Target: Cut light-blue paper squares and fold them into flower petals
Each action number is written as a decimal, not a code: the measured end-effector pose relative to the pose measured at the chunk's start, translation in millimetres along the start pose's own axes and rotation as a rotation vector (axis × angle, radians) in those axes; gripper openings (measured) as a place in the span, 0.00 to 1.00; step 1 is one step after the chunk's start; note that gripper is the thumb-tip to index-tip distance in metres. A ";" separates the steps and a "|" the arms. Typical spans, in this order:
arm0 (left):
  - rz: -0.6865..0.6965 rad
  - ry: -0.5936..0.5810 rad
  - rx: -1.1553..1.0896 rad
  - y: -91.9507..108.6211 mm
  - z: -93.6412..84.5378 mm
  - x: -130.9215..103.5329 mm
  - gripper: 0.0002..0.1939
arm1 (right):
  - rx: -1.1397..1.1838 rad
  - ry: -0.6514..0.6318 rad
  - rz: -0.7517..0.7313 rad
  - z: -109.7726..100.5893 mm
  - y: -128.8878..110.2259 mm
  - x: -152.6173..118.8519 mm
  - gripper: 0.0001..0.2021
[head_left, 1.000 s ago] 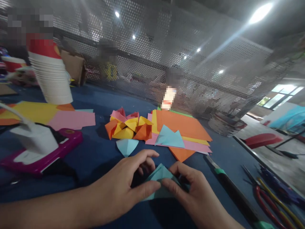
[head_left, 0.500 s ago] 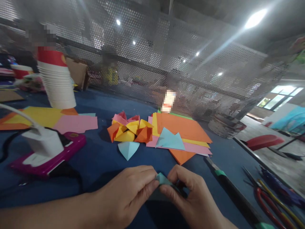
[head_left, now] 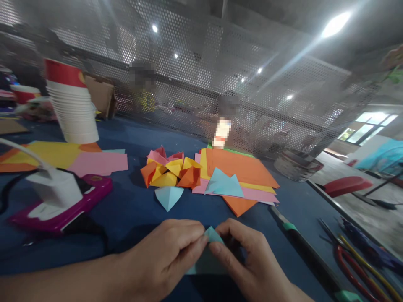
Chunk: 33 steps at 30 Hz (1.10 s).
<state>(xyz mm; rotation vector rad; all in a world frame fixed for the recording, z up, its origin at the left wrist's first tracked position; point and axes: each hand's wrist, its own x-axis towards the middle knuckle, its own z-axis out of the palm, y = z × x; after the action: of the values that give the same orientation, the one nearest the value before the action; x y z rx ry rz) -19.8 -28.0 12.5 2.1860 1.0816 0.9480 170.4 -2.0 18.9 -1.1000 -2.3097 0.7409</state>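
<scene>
Head view: at the bottom centre of the frame, my left hand [head_left: 173, 249] pinches the light-blue paper [head_left: 208, 262] between thumb and closed fingers; my right hand [head_left: 252, 253], loosely curled, holds its right side with thumb and forefinger.

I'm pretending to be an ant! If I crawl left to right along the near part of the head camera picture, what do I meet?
Purple power strip → left hand → tip of the light-blue paper → right hand → black-and-green tool → red-and-yellow-handled tool.
</scene>
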 end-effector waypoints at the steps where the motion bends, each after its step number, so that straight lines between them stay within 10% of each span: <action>1: -0.008 -0.011 0.017 0.6 0.3 -0.4 0.21 | 0.026 -0.002 0.002 -0.1 -1.0 -0.2 0.10; 33: -0.164 -0.160 0.031 -11.5 5.0 -0.2 0.17 | -0.223 0.180 0.054 -8.8 8.1 6.8 0.09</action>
<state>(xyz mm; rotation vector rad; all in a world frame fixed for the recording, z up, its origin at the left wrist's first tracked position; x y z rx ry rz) -21.3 -22.6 1.3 2.1194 1.1834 0.6778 176.4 10.2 21.4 -1.2749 -2.2548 0.3907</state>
